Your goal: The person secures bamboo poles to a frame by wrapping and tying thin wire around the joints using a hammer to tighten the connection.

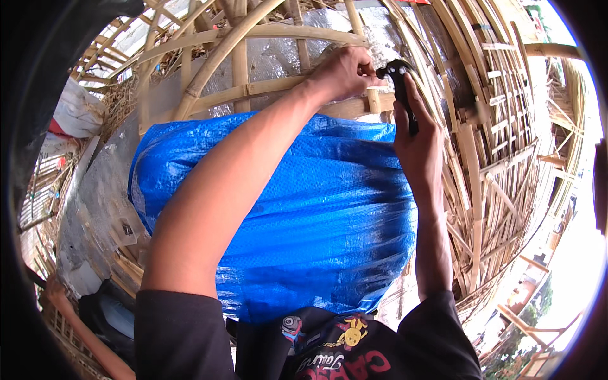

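Note:
My right hand (418, 130) grips a black hammer (405, 95), its handle pointing back toward me and its head at the far end. Just left of the hammer head, my left hand (345, 73) is closed in a pinch. Whatever sits between those fingertips is too small to make out. Both hands are over a bamboo frame (272, 87) of crossed and curved strips. The hammer head lies close to the left fingertips; whether they touch is unclear.
A blue tarp (316, 209) spreads across my lap. Bundled bamboo slats (494, 120) stand along the right. Grey sheeting (95, 209) and a white sack (79, 111) lie to the left. Another person's arm (82, 329) shows at the lower left.

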`<state>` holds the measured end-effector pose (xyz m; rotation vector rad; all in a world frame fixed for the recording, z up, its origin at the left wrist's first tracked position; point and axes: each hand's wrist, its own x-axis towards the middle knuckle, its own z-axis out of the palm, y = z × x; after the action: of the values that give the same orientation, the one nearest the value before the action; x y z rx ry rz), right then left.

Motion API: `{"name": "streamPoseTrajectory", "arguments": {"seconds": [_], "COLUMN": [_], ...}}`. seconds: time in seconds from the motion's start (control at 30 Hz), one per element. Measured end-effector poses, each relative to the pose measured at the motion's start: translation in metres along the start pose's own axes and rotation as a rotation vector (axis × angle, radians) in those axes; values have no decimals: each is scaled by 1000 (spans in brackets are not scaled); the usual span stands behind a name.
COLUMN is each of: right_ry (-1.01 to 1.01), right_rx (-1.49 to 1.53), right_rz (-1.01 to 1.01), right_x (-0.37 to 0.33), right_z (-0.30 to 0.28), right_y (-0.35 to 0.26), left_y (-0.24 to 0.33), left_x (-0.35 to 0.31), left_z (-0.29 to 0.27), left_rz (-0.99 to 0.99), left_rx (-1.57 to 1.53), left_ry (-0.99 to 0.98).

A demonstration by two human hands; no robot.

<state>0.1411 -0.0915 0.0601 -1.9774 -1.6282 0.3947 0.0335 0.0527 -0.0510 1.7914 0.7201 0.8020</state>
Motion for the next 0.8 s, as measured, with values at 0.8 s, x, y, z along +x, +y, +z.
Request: {"name": "streamPoseTrajectory", "arguments": {"seconds": [0.8], "right_ry": [65], "right_rx": [-132], "right_rz": [-146], "right_x": [6], "right_z": [-2], "right_y": [-7], "left_y": [5], "left_x": [4], "left_z": [-4], "left_rz": [11], "left_rx": [78], "left_ry": [5]}}
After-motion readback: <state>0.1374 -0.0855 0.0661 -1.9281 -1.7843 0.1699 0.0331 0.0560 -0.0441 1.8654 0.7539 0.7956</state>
